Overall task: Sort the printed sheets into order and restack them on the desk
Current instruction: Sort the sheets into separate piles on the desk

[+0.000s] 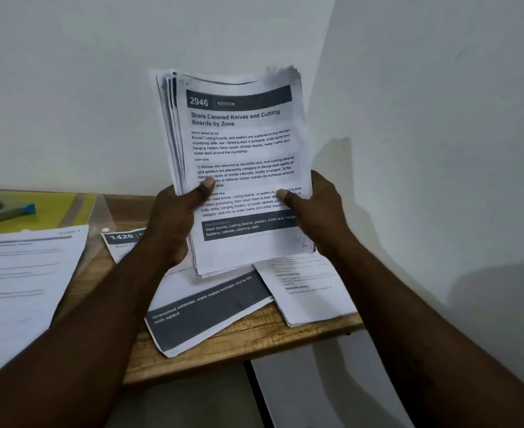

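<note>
Above desk (211, 356) | sheet stack (242, 143) upright | left hand (174, 223), right hand (319, 211): grip clamped on its sides

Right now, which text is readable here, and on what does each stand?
"2946 KITCHEN": header, top sheet of the held stack.
"Store Cleaned Knives and Cutting Boards by Zone": its title.
"1426": corner sheet beside the left hand.
"Unwashed colander, water supply available": dark-banded sheet on the desk.
Other desk sheets: too blurred.
</note>
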Demonstrator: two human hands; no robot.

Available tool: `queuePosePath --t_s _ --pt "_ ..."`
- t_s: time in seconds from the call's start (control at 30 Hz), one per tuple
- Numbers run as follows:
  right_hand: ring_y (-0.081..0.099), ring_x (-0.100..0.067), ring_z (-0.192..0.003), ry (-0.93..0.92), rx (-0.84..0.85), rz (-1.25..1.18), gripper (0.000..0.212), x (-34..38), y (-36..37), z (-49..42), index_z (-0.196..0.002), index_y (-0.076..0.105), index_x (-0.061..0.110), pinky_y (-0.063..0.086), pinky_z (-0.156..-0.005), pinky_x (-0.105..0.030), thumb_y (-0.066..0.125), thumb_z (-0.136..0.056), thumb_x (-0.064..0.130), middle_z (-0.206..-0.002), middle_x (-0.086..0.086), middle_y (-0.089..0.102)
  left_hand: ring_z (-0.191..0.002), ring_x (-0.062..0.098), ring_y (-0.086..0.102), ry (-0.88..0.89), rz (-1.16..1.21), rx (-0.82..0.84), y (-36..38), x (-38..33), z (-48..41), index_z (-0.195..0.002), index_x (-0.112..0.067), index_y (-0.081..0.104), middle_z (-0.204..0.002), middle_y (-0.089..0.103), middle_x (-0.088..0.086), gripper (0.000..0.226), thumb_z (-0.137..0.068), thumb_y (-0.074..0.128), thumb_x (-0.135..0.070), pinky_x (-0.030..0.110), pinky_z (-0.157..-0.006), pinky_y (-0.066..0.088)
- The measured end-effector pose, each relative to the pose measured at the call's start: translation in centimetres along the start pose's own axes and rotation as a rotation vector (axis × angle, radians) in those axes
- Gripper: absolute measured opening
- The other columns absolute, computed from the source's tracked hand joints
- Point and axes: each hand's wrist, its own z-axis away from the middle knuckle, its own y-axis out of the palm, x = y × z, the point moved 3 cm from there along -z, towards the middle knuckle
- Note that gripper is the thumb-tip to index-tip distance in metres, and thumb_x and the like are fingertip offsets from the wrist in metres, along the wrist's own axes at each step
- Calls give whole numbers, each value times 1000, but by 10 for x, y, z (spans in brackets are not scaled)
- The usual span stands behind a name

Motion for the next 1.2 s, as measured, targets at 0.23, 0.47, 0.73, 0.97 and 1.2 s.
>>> queuePosePath --t_s 0.23,0.47,0.73,0.97,1.2 --pt "73 -11 -97 34 -119 -99 23 -10 32 4 -113 70 28 61 -92 -43 78 -91 27 -107 9 78 -96 26 78 209 -250 -105 -7 -6 -3 -102 -25 77 -100 81 3 9 -94 79 -25 55 -91 62" --pt "74 -8 -98 53 -66 -219 30 -18 52 12 -120 70 24 61 -86 -30 80 -92 20 -113 11 77 -86 8 73 329 -562 -129 -9 -16 2 -114 -21 75 -91 73 -12 25 -95 76 -37 31 -78 62" --pt "67 3 -97 -18 -67 -168 32 -17 51 24 -120 61 34 53 -79 -13 77 -95 21 -107 22 69 -87 22 79 233 -415 -134 -16 -13 0 -104 -23 77 -96 81 3 19 -90 82 -35 49 -84 65" --pt "71 -4 -105 -18 -49 -181 46 -25 44 26 -133 61 26 61 -87 -24 81 -92 32 -122 13 73 -93 23 79 169 -362 -33 -17 -14 -4 -113 -25 74 -105 81 1 26 -90 81 -36 53 -88 63" --pt "74 -12 -102 83 -22 -195 30 -32 48 22 -125 66 31 63 -91 -41 75 -96 33 -119 8 75 -90 31 80 3 -386 45 -17 -3 -7 -112 -18 75 -100 81 7 31 -87 84 -34 57 -91 62"
